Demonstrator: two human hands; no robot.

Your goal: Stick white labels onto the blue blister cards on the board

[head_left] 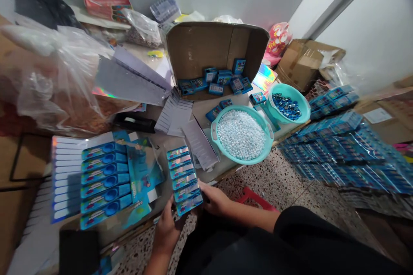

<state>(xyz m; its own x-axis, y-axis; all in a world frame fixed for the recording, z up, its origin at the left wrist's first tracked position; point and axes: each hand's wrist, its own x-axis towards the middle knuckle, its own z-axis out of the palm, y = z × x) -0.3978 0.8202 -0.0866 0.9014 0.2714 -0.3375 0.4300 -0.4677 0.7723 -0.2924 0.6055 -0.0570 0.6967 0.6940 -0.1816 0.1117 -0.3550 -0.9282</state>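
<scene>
Low at the table's front edge, a strip of several small blue printed packs (183, 180) is held between both hands. My left hand (167, 225) grips its lower left side, thumb up along the edge. On the lower right side my right hand (214, 198) is closed around it, with its fingers partly hidden underneath. Left of the strip lies a printed card (143, 180) beside several blue moulded pieces with round hollows (111, 180). A turquoise basin (270, 131) full of small white pellets (241, 135) stands to the right of the strip.
Farther right, another turquoise basin (305, 103) contains shiny blue pieces (285, 106). An open cardboard box (216, 43) has small blue boxes (224, 77) in it. Packed blue goods (348, 150) are stacked at right. Folded grey-white cards (176, 111) and a black stapler-like tool (135, 122) lie behind the strip.
</scene>
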